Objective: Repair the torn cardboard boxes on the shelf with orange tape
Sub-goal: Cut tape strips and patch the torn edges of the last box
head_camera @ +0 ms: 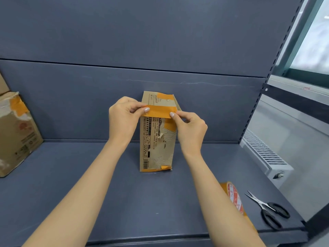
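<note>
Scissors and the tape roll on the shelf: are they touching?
Apart. The head view shows the scissors lying to the right of the tape roll, with a strip of bare shelf plainly visible between the blade tips and the roll.

box (156,139) print and barcode, illegible

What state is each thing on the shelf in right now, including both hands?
Left hand: pinching the left end of the tape strip.
Right hand: pinching the right end.
Tape strip: cut, stretched across the upright box's face.
Upright box: standing, torn, several orange patches on it.
Left box: torn at its top corner, partly taped.
Tape roll: lying idle, partly hidden by the right forearm.
Scissors: lying on the shelf, blades slightly apart.
</note>
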Motion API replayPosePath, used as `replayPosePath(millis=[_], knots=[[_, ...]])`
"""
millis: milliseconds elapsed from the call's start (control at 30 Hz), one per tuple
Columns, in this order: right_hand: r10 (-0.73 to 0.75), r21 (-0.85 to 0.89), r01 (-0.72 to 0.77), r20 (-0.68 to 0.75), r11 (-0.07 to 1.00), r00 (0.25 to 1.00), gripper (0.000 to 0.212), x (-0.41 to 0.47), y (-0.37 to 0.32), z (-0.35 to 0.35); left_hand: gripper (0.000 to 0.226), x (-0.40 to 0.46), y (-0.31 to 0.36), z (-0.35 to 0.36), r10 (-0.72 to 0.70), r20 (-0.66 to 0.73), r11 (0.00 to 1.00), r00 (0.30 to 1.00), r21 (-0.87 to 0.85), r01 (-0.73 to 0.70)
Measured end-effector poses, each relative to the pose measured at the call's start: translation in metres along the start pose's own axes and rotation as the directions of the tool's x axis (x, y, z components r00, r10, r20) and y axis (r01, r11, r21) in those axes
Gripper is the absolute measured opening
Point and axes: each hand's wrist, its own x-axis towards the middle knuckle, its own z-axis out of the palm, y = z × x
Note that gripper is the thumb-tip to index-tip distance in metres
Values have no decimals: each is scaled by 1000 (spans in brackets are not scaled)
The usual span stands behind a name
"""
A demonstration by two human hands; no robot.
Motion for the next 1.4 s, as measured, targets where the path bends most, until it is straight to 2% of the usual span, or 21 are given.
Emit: replayPosePath(millis=[333, 633, 733, 833, 933, 1033, 1100, 1133, 1267, 1400], knots=[[-82, -109, 78, -25, 991, 996, 23, 1, 11, 3, 20, 3, -9, 1, 61, 45, 998, 997, 23, -62], [-175, -165, 165, -44, 972, 984, 24, 1, 16, 3, 35, 3, -16, 2, 157, 116, 972, 981, 157, -174], [-203, -190, 187, -66, 964, 977, 23, 2, 16, 3, 48, 5, -18, 0, 72, 103, 980, 992, 175, -90], [-222, -151, 207, -89, 967, 971, 24, 3, 14, 0, 46, 3, -15, -1, 4, 118, 989, 993, 144, -21], [-187, -131, 176, -73, 976, 980, 40, 1, 14, -2, 43, -5, -6, 4, -71, 115, 997, 991, 43, 66], [-14, -146, 20, 45, 989, 999, 80, 3, 16, -2, 42, -12, 1, 11, -112, 135, 993, 985, -10, 114], [85, -177, -59, 142, 982, 986, 95, 4, 15, 0, 43, -15, 2, 15, -112, 120, 994, 986, 0, 113], [104, -181, -72, 175, 981, 979, 94, 5, 15, 1, 44, -16, 2, 17, -110, 106, 994, 988, 7, 110], [63, -239, -14, 200, 971, 978, 55, 8, 8, 4, 44, -17, 0, 21, -103, 77, 994, 992, 42, 100], [68, -314, -10, 175, 949, 982, 49, 11, 3, 5, 41, -15, -2, 21, -124, 60, 990, 990, 79, 119]])
